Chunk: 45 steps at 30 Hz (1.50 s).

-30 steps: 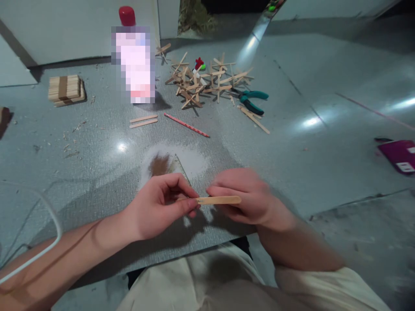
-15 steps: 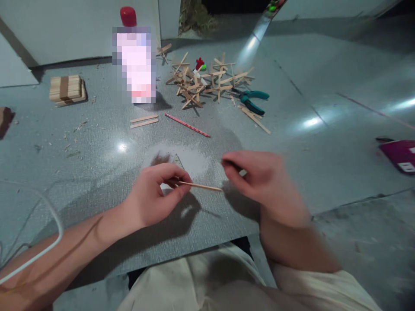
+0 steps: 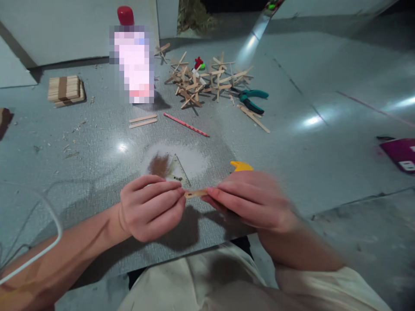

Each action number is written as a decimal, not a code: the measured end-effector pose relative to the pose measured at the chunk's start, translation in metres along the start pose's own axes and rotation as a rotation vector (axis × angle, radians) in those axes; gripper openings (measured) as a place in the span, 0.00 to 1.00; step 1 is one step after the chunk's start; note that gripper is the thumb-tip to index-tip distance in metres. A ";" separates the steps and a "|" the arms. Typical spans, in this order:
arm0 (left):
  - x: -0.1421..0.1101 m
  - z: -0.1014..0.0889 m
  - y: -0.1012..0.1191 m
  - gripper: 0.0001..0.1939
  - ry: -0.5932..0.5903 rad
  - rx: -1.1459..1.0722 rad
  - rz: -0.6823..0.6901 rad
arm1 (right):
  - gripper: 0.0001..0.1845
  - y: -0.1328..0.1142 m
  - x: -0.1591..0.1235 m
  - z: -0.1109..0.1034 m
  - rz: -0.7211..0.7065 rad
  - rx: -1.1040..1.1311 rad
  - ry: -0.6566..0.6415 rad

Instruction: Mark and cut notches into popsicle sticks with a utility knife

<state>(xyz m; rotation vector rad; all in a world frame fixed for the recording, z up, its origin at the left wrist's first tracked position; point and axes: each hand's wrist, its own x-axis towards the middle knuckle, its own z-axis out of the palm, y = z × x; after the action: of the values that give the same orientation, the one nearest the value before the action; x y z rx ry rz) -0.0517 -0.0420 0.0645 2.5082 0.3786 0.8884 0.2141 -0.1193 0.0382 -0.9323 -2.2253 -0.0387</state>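
A wooden craft stick (image 3: 195,194) is held up above the table between my two hands, with a small dark mark on its face. My left hand (image 3: 154,208) pinches its left end, fingers closed. At the other end, the fingers of my right hand (image 3: 254,199) are closed on the stick; the hand is slightly blurred and its thumb side is in shadow. Just beyond the stick lies a clear triangular ruler (image 3: 181,170), beside a patch of brown dust (image 3: 158,165) within white powder. A yellow object (image 3: 241,166) shows behind my right hand, mostly covered.
Two craft sticks (image 3: 142,121) and a pink pencil (image 3: 186,125) lie farther back. Beyond them are a pile of joined sticks (image 3: 194,84), teal-handled pliers (image 3: 251,100), a blurred-out bottle with a red cap (image 3: 125,15) and a banded stick bundle (image 3: 65,90). A white cable (image 3: 55,220) crosses at left.
My right hand has come left and down to grasp the stick's free end. My left hand has turned, its back now facing up. The ruler and the yellow object are more exposed.
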 end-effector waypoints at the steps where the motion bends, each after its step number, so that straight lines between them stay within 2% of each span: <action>1: 0.001 -0.001 0.001 0.10 -0.001 0.025 0.037 | 0.11 -0.001 0.001 -0.001 -0.004 -0.010 0.044; 3: 0.003 -0.001 0.002 0.13 0.026 0.158 0.167 | 0.08 -0.003 0.003 -0.004 -0.022 -0.032 0.101; 5: 0.003 0.000 0.001 0.14 0.055 0.303 0.277 | 0.05 -0.005 0.007 -0.008 -0.027 -0.027 0.044; 7: 0.002 0.002 -0.001 0.12 0.067 0.379 0.317 | 0.05 -0.006 0.010 -0.010 -0.053 -0.027 0.027; 13: 0.003 0.009 -0.006 0.03 0.104 0.356 0.325 | 0.10 -0.003 0.011 -0.008 -0.145 -0.050 0.089; 16: 0.003 0.012 -0.010 0.03 0.149 0.361 0.321 | 0.09 -0.005 0.011 -0.010 -0.142 -0.074 0.072; 21: 0.002 0.019 -0.017 0.10 0.264 0.303 0.316 | 0.09 -0.007 0.010 -0.015 -0.147 -0.113 0.067; 24: 0.003 0.023 -0.019 0.05 0.251 0.275 0.333 | 0.08 -0.006 0.011 -0.015 -0.136 -0.126 0.059; 27: 0.002 0.027 -0.020 0.06 0.231 0.242 0.307 | 0.10 -0.004 0.011 -0.013 -0.175 -0.125 0.072; 30: 0.001 0.029 -0.017 0.10 0.231 0.162 0.197 | 0.10 -0.003 0.009 -0.011 -0.190 -0.121 0.103; 34: 0.003 0.029 -0.011 0.03 0.138 -0.154 0.009 | 0.09 -0.005 0.007 -0.015 -0.168 -0.138 0.101; 36: 0.007 0.026 -0.008 0.05 0.057 -0.332 -0.133 | 0.07 -0.006 0.007 -0.017 -0.141 -0.145 0.071; 41: 0.018 0.017 0.001 0.01 -0.145 -0.593 -0.624 | 0.05 0.001 0.009 -0.015 -0.171 -0.140 0.087; 43: 0.019 0.017 0.004 0.02 -0.194 -0.711 -0.750 | 0.04 0.003 0.010 -0.013 -0.174 -0.135 0.119; 45: 0.017 0.019 0.007 0.06 -0.219 -0.807 -0.827 | 0.05 0.003 0.011 -0.012 -0.154 -0.113 0.095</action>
<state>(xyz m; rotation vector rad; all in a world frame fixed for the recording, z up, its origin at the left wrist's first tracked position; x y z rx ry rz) -0.0258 -0.0469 0.0641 1.4651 0.7274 0.3117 0.2178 -0.1138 0.0529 -0.7993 -2.2206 -0.2763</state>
